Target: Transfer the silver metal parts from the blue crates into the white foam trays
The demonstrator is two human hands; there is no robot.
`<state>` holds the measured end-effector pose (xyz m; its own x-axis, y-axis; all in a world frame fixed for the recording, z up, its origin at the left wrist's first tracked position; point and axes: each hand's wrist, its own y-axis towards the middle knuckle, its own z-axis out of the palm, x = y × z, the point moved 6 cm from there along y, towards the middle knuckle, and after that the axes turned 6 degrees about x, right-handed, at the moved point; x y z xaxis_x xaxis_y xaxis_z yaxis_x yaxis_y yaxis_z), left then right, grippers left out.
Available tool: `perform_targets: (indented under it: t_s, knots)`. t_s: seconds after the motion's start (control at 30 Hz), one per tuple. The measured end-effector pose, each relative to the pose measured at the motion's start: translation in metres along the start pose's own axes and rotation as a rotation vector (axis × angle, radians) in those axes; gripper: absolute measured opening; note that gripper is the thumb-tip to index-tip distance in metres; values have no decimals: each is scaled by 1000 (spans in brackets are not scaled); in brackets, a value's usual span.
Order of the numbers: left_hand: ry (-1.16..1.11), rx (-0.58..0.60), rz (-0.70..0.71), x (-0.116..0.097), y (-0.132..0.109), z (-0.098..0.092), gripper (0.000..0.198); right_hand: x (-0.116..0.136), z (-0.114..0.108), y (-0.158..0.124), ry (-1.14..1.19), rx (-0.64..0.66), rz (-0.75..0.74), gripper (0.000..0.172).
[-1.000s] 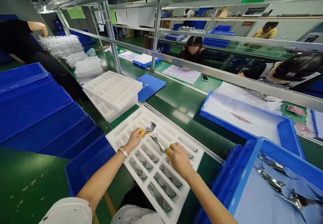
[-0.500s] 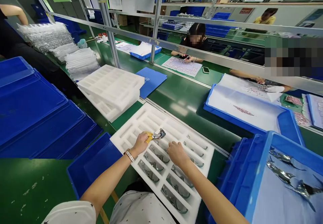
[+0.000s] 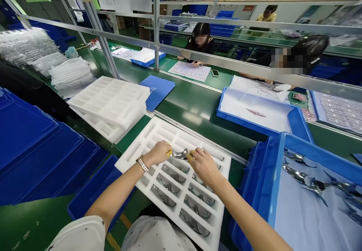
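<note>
Since half a second ago, brought right hand (image 3: 204, 164) to the right end of the shiny metal part (image 3: 180, 154). Seen from the head: pinching that end in the right grip, clasping the left end with left hand (image 3: 158, 152). Holding it between both, above the foam tray (image 3: 123, 163). Can see similar metal parts (image 3: 195, 226) in near pockets, more inside a blue crate (image 3: 273, 190) at right.
</note>
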<state>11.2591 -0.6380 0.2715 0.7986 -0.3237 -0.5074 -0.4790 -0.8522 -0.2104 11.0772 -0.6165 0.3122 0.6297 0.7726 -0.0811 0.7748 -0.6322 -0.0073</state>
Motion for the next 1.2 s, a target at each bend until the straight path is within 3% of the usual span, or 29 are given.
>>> perform_targets:
  t_s: [0.13,0.27,0.4,0.5,0.63,0.7,0.83,0.97,1.1,1.2]
  knots:
    - [27,-5,-39,0,24,1,21,-11,29,2,147,96,106,20]
    - [-132,-183,-171,28,28,14,20,-24,65,-3,407,170,307,25]
    - [-353,-340,-189,53,23,35,23,-22,98,5,491,334,423,28]
    - [-390,-401,-147,59,21,43,28,-19,103,20,426,495,455,33]
    - [-323,-452,-96,54,20,45,26,-15,91,39,351,750,376,34]
    - [-265,-466,-77,50,20,46,20,-15,87,43,369,817,343,36]
    - [-128,-489,-100,48,22,50,9,-21,93,42,404,807,359,38]
    - [-48,-490,-124,43,21,49,13,-16,96,34,376,693,407,34]
    - [66,-440,-109,30,20,46,16,-11,70,17,399,534,340,31]
    - [148,-420,-124,29,23,47,17,-32,43,-21,441,455,234,29]
